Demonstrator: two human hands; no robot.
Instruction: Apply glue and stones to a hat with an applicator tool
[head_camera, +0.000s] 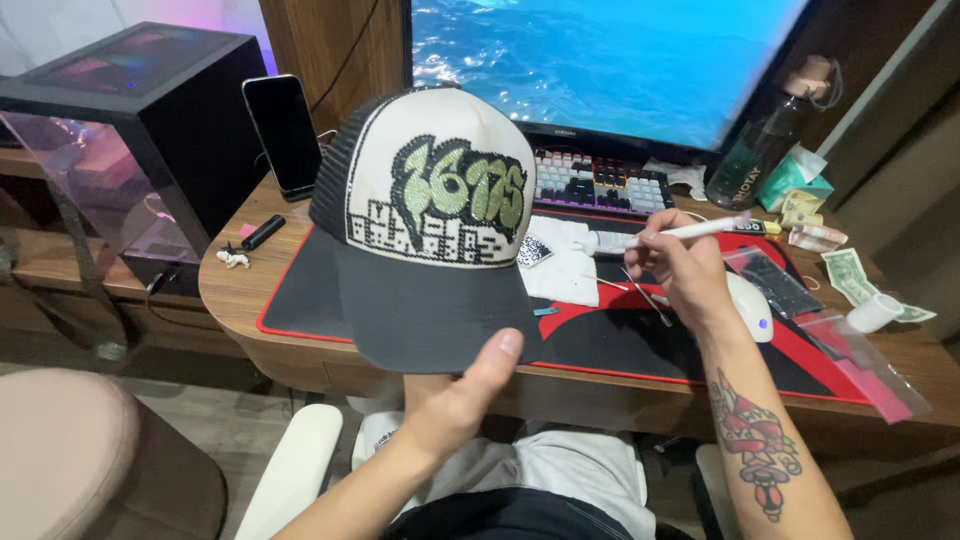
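My left hand holds a trucker cap by its dark grey brim, thumb on top, lifting it upright in front of me. The cap has a white front panel with a green and black beaded design and black mesh sides. My right hand hovers over the desk to the right of the cap, gripping a white pen-like tool that points left. A thin metal pick lies under that hand on the red and black desk mat.
A keyboard and a monitor stand behind. A phone leans beside a black computer case. A white cloth, a white mouse, plastic bags, a banknote, a tape roll and a bottle crowd the right.
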